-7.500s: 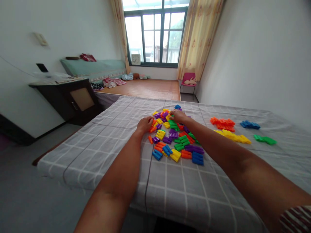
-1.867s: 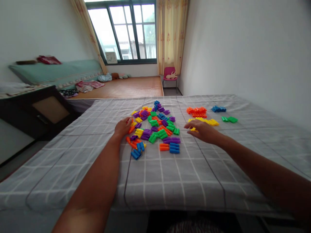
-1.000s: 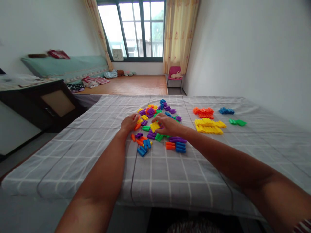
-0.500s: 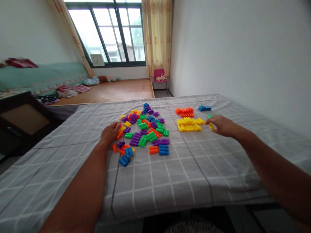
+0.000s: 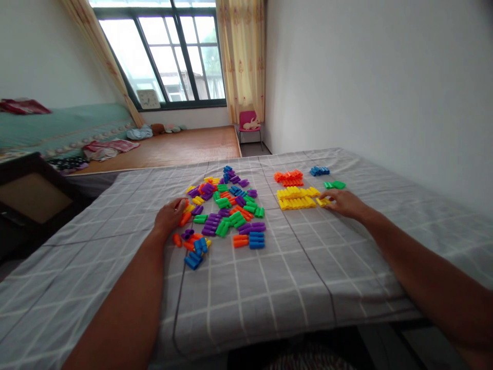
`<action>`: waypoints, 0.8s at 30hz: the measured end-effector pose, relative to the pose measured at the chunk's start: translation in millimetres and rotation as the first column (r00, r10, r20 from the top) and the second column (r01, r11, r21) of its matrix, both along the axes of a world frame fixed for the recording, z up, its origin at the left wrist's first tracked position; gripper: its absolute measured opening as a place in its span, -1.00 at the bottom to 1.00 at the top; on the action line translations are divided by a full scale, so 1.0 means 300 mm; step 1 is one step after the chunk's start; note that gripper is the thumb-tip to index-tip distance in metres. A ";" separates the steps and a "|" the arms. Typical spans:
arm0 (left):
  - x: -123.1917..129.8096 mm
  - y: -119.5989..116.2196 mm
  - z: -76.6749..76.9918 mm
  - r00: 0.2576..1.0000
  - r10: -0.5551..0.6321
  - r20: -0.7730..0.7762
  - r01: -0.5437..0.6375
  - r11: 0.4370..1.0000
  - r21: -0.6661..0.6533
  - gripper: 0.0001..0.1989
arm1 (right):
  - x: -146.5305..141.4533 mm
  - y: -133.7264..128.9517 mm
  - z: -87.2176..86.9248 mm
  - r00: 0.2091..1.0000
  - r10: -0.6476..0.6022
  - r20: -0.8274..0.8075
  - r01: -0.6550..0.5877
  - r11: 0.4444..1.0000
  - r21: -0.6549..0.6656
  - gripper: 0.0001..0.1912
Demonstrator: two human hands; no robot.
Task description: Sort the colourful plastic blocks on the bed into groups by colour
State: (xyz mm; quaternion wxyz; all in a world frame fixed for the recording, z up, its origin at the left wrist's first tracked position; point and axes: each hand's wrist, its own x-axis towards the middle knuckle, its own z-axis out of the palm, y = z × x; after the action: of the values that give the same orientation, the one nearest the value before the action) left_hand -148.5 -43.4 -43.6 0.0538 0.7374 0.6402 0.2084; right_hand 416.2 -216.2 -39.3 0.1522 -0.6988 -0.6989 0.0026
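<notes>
My right hand (image 5: 342,203) pinches a yellow plastic tube-shaped block (image 5: 322,202) at the right end of the rows of yellow blocks (image 5: 296,202). Just behind that hand lie green blocks (image 5: 334,184). My left hand (image 5: 169,215) is at the left edge of a mixed pile, its fingers curled beside an orange block (image 5: 185,219); what they hold, if anything, is hidden. In the pile are purple blocks (image 5: 211,224), more green blocks (image 5: 236,220) and blue blocks (image 5: 257,240).
Orange blocks (image 5: 288,178) and a blue group (image 5: 320,170) lie behind the yellow rows. Everything rests on a grey checked cloth (image 5: 246,293). A white wall (image 5: 365,77) borders the right side. Beyond are a pink chair (image 5: 249,121) and a wooden platform (image 5: 192,144).
My right hand has moved left with the yellow block, bringing it to the end of the yellow rows. More of the green blocks now shows. My left hand stays by the pile; the view has shifted slightly.
</notes>
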 end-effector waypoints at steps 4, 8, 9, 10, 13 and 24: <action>-0.001 0.002 -0.007 1.000 0.001 0.015 -0.001 1.000 0.006 -0.53 | 0.002 0.014 -0.026 0.997 0.001 -0.082 0.006 0.996 0.087 -0.74; 0.009 -0.004 -0.007 1.000 -0.003 0.020 0.003 1.000 0.011 -0.54 | -0.029 0.020 0.019 0.999 0.048 -0.022 -0.044 0.984 0.171 -0.74; 0.012 -0.005 -0.007 1.000 -0.005 0.015 0.005 1.000 0.012 -0.54 | -0.055 0.024 0.044 0.998 0.065 -0.001 -0.064 0.977 0.204 -0.75; 0.016 -0.005 -0.008 1.000 -0.007 0.011 0.007 1.000 0.012 -0.54 | -0.092 0.032 0.072 0.996 0.094 0.009 -0.093 0.968 0.232 -0.76; 0.026 -0.003 -0.010 1.000 -0.009 0.005 0.009 1.000 0.025 -0.54 | -0.267 0.070 0.149 0.963 0.267 -0.015 -0.256 0.937 0.238 -0.76; -0.016 -0.011 -0.007 0.977 0.151 0.151 -0.152 0.988 -0.007 -0.62 | -1.019 0.384 0.158 0.766 0.642 -0.030 -0.638 0.765 0.082 -0.75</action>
State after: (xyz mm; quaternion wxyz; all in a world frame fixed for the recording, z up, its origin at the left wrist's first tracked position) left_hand -153.4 -46.7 -45.7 0.0843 0.6686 0.6882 0.2686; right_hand 110.5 -101.2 8.1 0.1849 -0.4128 -0.8904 0.0507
